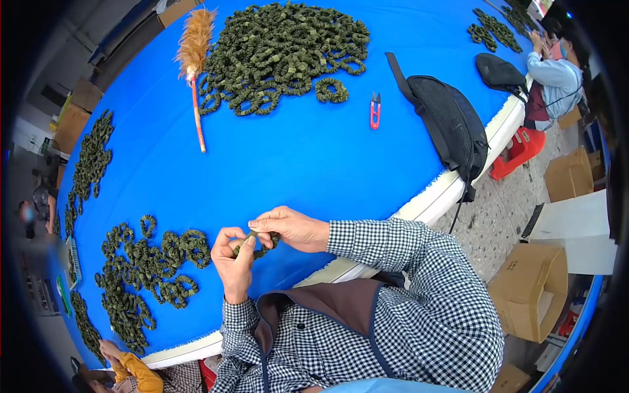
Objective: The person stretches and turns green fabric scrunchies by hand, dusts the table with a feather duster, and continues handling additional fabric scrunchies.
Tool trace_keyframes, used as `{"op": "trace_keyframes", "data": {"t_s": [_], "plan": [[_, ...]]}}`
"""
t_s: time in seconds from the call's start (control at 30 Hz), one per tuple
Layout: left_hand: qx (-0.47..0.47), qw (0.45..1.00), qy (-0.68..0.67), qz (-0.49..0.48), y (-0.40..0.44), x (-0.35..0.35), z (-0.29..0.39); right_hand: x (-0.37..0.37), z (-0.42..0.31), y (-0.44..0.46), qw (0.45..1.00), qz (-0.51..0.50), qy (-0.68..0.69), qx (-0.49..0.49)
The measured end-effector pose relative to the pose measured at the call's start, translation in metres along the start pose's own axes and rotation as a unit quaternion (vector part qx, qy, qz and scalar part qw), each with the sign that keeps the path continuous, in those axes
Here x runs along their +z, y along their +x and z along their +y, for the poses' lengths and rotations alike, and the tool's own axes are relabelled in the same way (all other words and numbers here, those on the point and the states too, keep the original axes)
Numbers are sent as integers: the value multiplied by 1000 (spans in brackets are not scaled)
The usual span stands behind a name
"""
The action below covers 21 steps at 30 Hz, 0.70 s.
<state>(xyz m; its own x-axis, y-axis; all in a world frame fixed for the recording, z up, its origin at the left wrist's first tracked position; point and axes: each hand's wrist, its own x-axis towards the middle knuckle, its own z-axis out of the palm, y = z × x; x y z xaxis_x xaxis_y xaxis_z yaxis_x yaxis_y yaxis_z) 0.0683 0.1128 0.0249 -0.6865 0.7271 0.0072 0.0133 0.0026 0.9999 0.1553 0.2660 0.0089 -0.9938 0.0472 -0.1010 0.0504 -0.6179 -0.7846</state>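
Both hands meet over the near edge of the blue table (288,170). Between them is a dark green scrunchie (264,247). My left hand (234,262) pinches one side of it, thumb upward. From the right, my right hand (288,228) grips its upper side between thumb and fingers. A loose group of green scrunchies (147,259) lies just left of my hands. Farther back is a large heap of the same scrunchies (282,52). Part of the held scrunchie is hidden by my fingers.
A feather duster (198,98), red-handled thread snips (375,111) and a black bag (449,121) lie on the table. Co-workers sit at the far right (557,78) and lower left (137,376). Cardboard boxes (524,281) and a red stool (521,150) stand at the right.
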Motion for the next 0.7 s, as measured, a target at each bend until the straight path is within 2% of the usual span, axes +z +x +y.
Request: {"op": "trace_keyframes", "data": {"t_s": [0.1,0.13,0.3,0.43,0.47,0.53,0.6,0.7], "plan": [[-38,991,-123,-22,-1,-8,-1,1,0,0,998,-6,69,-4],[-37,991,-124,-21,-1,-7,0,1,-1,0,998,-7,67,-4],[-54,985,-160,-33,0,0,10,-4,-11,1,1000,-6,-5,-3],[-82,973,-216,-24,-1,7,18,-6,-16,0,987,-46,-141,57],[-90,971,-219,-4,-1,6,17,-9,-15,1,993,-36,-101,40],[-108,953,-282,-36,0,-2,13,-12,-12,1,1000,4,-12,17],[-79,961,-257,-70,2,-5,7,-9,-18,0,997,34,53,37],[-72,962,-252,-74,2,-8,5,-11,-8,5,995,15,87,38]]}}
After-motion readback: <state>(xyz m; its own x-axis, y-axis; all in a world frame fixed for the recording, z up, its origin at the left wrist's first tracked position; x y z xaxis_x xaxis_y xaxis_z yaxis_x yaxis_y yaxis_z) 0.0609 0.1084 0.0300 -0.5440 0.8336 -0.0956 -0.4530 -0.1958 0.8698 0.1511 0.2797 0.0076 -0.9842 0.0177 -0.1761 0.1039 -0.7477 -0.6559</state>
